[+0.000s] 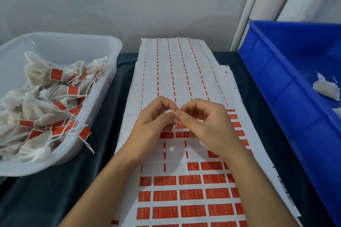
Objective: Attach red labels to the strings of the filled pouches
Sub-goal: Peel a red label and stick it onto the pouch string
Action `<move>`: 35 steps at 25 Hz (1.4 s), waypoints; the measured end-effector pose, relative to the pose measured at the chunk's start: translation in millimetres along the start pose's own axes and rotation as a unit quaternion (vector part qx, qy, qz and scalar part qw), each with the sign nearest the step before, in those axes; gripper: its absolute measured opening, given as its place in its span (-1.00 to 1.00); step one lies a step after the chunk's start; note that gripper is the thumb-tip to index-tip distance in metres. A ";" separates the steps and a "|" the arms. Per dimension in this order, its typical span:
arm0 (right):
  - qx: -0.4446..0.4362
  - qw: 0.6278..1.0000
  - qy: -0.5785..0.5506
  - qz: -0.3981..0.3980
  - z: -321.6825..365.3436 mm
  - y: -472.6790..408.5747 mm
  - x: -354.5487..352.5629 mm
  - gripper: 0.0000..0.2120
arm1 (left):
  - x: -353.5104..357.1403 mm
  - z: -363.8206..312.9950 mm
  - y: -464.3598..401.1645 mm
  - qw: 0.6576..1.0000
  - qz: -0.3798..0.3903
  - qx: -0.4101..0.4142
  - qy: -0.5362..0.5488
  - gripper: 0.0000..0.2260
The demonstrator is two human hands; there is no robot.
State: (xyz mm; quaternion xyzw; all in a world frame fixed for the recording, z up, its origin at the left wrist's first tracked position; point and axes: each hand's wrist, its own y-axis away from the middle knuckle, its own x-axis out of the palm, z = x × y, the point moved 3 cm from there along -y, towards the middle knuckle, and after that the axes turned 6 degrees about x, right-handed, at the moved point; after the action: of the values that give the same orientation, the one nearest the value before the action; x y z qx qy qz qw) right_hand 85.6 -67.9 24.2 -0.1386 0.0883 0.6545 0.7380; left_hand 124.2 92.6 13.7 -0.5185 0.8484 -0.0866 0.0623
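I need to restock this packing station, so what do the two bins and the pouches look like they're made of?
The left bin looks like translucent, smooth plastic: the pouches show dimly through its wall. The blue bin seems opaque moulded plastic with a slight sheen and ribbed walls. The pouches appear to be thin off-white non-woven or filter-paper fabric, matte, crumpled, with frayed edges; which of the two I cannot tell.

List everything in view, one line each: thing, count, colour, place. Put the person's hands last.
clear tub: one, translucent white, left on the cloth
labelled pouches: a heap, off-white with red tags, inside the clear tub
label sheets: a stack, white with red labels, centre; upper part peeled bare
blue crate: one, blue, right
unlabelled pouches: at least one, white, inside the blue crate
cloth: one, dark teal, covering the table
pouch: one, white, pinched between both hands
left hand: over the sheets
right hand: over the sheets
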 end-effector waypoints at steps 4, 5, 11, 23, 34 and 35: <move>0.010 1.000 -0.003 0.004 -0.4 -0.7 -5.9 -0.92 | 2.4 0.5 0.1 1.000 0.009 -0.009 -0.011 -0.87; 0.013 1.000 -0.003 0.007 -0.1 -0.4 -8.3 -0.91 | 2.9 0.2 -0.1 1.000 0.014 -0.010 -0.016 -0.84; 0.086 0.985 -0.029 0.148 -6.6 2.0 -19.1 -0.81 | 0.0 1.3 -0.1 0.991 0.035 0.013 -0.125 -0.82; 0.094 0.902 -0.350 0.236 -3.5 3.4 -19.4 -0.85 | -3.0 2.5 0.4 0.990 0.018 0.044 -0.132 -0.78; 0.169 0.923 -0.328 0.104 -11.4 -4.8 -10.2 -0.77 | 6.7 11.7 3.1 0.970 0.022 0.035 -0.238 -0.86; 0.184 0.921 -0.329 0.095 -12.9 -5.0 -10.2 -0.77 | 6.6 12.6 2.8 0.969 0.019 0.034 -0.245 -0.88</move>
State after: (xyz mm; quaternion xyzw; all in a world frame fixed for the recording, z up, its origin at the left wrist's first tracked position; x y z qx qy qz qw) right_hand 89.9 -82.2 15.6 0.2314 -0.0278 0.7028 0.6722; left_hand 121.2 86.9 0.6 -0.5050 0.8136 0.0161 0.2875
